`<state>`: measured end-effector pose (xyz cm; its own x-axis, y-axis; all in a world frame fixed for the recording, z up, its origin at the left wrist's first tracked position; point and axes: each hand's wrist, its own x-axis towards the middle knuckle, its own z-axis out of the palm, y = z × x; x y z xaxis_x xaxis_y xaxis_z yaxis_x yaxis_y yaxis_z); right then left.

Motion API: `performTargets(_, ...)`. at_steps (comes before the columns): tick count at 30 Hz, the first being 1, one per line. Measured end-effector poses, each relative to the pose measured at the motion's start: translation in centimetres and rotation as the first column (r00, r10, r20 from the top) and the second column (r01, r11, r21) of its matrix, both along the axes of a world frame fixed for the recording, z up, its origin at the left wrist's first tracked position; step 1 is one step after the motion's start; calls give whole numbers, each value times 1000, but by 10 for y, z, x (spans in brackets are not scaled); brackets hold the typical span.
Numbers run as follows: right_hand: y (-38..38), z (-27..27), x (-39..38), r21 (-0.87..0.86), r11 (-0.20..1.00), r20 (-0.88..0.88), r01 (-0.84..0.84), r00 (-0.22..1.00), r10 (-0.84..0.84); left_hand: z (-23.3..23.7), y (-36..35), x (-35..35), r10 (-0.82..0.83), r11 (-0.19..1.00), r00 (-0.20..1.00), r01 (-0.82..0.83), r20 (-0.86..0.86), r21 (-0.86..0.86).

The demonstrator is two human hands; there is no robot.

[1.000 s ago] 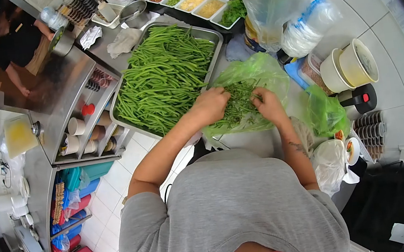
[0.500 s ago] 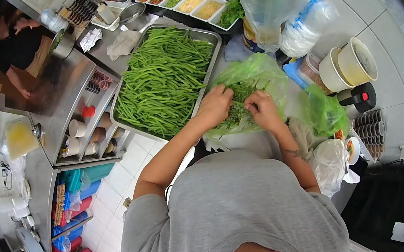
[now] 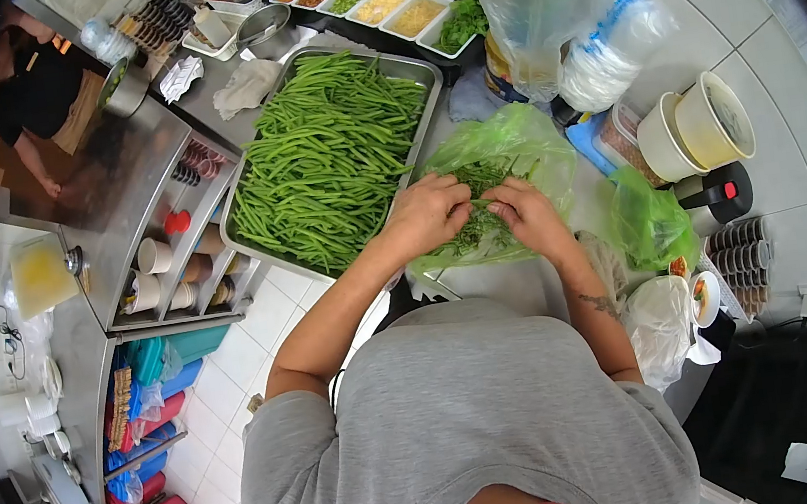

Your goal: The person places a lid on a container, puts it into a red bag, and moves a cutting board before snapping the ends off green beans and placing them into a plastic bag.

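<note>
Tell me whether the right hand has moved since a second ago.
Yes. The right hand has shifted slightly toward the tray of green beans, its fingertips now meeting the left hand over the green bag.

A single wide-angle camera on the person's head looks steeply down over the grey-shirted shoulders (image 3: 464, 416), which fill the bottom of the rounded, dark-edged picture. It faces forward over the steel counter (image 3: 518, 283). The left hand (image 3: 429, 214) and right hand (image 3: 532, 218) sit close below at mid-picture, and the tiled floor (image 3: 235, 358) lies farther down at left.
</note>
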<state>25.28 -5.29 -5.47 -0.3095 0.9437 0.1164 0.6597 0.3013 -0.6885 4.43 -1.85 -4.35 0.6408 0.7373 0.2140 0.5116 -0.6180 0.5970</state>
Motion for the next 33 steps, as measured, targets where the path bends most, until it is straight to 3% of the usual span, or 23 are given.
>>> performTargets(3,0,0,-4,-43,997,-162,58,985,-64,-5,1,0,24,999,999,-25,39,33)
performTargets(6,4,-5,-5,142,990,-100,5,995,9,-9,4,-2,-69,996,978,55,196,72)
performTargets(7,5,-8,-6,117,993,-151,-20,988,37,-9,3,-1,5,986,952,46,305,-159)
performTargets(9,8,-8,-11,71,995,-255,-73,963,89,-7,1,0,214,809,869,98,446,-579)
performTargets(11,8,-2,-16,-129,990,-459,-62,889,-4,-2,3,1,404,646,667,276,626,-711)
performTargets(12,9,2,-18,-226,971,-545,-71,836,-66,0,4,2,507,560,544,382,668,-736)
performTargets(15,15,4,-21,-288,951,-672,-113,731,-116,-1,1,3,563,522,436,470,702,-711)
performTargets(18,15,13,-27,-332,937,-628,-106,766,-136,-2,5,-4,532,436,375,647,759,-625)
performTargets(21,19,6,-25,-100,990,-429,98,894,-132,4,0,-13,159,532,856,345,491,-773)
performTargets(23,20,13,-19,-285,951,-549,118,794,-263,-5,0,-11,89,670,958,145,273,-728)
performTargets(24,20,15,-18,-376,920,-593,113,733,-332,-8,-2,-10,71,732,986,50,149,-679)
performTargets(27,23,10,-14,-344,938,-755,50,580,-307,-13,-7,-9,230,813,957,-91,174,-575)
performTargets(30,24,2,-15,-337,941,-792,37,529,-305,-16,-9,0,222,864,898,0,379,-504)
performTargets(33,24,1,-23,-341,939,-836,33,447,-319,-18,-8,5,261,812,909,-25,324,-583)
